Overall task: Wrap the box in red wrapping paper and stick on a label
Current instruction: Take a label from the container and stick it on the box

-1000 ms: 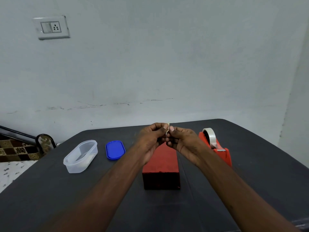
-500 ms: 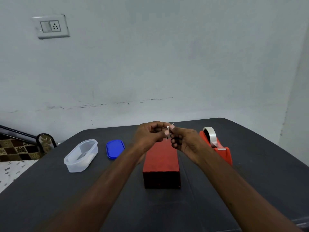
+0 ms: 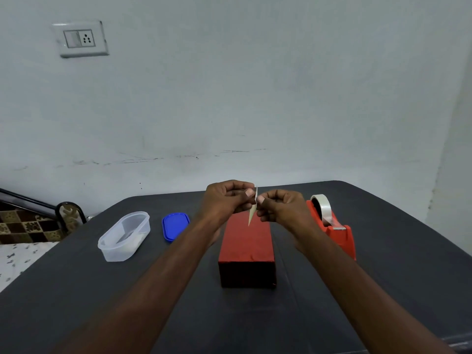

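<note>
Fingertips (image 3: 249, 193) pinching a small pale label (image 3: 252, 210), held edge-on above the far end of the red-wrapped box (image 3: 246, 247). Left hand (image 3: 226, 199) curled, thumb and forefinger nipping the upper edge from one side; right hand (image 3: 281, 204) curled likewise, nipping from the other, both raised clear of the table (image 3: 396, 251). Looks like picking at the label, probably teasing backing from sticker, though too thin and too small to say which layer is which. Tapering to a point at the bottom, hanging loose over the box top, not touching it.

Box lying lengthwise at the middle of the table, near end towards the front edge, fully red on every face in view, so wrapping judged done and labelling the step in hand. Tape dispenser (image 3: 332, 226) standing just beside the box, towards the right edge, partly behind the right forearm. Clear tub (image 3: 124, 236) well off towards the left edge, blue lid (image 3: 175, 226) flat between tub and box.

Next move, by the look of it: getting the sticky face free without curling it onto itself, turning it flat side down, lowering it square onto the top face, pressing from one edge across to keep out creases. Worth freeing one hand to steady the box first.
</note>
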Demonstrator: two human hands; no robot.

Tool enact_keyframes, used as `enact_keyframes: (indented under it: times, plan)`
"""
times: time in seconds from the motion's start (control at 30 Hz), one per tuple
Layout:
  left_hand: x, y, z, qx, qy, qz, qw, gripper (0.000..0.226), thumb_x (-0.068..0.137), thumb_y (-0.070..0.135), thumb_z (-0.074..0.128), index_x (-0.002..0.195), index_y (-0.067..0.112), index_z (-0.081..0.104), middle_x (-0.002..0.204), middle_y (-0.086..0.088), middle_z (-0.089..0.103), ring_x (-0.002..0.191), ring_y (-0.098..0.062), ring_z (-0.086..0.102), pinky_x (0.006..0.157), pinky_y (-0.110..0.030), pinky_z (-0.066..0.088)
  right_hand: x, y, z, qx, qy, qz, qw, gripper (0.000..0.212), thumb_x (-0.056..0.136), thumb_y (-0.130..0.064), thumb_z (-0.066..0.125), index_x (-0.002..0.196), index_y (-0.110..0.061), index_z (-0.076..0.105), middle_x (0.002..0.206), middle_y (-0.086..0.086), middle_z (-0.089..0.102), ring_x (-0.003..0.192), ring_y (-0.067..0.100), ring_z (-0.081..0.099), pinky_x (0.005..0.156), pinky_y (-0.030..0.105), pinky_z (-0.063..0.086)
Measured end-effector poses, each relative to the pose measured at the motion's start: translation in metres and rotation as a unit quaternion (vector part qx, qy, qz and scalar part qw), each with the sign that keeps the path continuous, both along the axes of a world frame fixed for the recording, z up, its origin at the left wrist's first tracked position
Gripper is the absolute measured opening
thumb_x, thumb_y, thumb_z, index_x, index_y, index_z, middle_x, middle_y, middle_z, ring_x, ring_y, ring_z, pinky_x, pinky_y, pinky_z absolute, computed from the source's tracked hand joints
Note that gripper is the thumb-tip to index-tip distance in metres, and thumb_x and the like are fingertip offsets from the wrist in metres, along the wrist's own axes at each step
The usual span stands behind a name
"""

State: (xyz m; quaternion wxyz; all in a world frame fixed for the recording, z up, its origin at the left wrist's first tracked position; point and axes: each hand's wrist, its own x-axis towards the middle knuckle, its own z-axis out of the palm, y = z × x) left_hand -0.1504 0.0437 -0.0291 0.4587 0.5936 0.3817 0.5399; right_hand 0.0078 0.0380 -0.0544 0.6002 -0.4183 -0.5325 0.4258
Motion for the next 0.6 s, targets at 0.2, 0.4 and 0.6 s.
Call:
enact_keyframes:
  times: [0.2, 0.4, 0.6]
  plan:
    - [-0.0049, -0.0005, 0.0006, -0.048, -0.014, -0.034, 0.998, 0.021, 0.083, 0.003, 0.075, 0.105, 0.002, 0.073, 0.097, -0.018, 0.074, 0.086, -0.019, 0.072, 0.078, -0.025, 0.060, -0.0001, 0.0011, -0.0048, -0.014, 0.031, 0.031, 0.999, 0.012, 0.092, -0.008, 0.068, 0.086, 0.002, 0.070, 0.072, 0.016, 0.068, 0.066, 0.023, 0.065, 0.061, 0.027, 0.056]
    - [-0.0050, -0.0002, 0.0012, -0.054, -0.022, -0.041, 0.997, 0.019, 0.084, 0.004, 0.075, 0.104, 0.002, 0.073, 0.094, -0.014, 0.074, 0.089, -0.019, 0.073, 0.076, -0.023, 0.058, -0.0001, 0.0007, -0.0033, -0.017, 0.034, 0.036, 0.999, 0.012, 0.092, -0.009, 0.068, 0.083, -0.002, 0.071, 0.070, 0.015, 0.068, 0.068, 0.025, 0.065, 0.065, 0.030, 0.056]
    - [-0.0038, -0.0009, 0.0015, -0.063, -0.036, -0.047, 0.996, 0.021, 0.085, 0.000, 0.072, 0.106, -0.001, 0.072, 0.098, -0.015, 0.074, 0.086, -0.017, 0.072, 0.077, -0.023, 0.059, 0.0015, -0.0017, -0.0022, -0.018, 0.038, 0.036, 0.998, 0.010, 0.093, -0.008, 0.067, 0.088, 0.000, 0.071, 0.071, 0.014, 0.068, 0.068, 0.023, 0.065, 0.065, 0.028, 0.057]
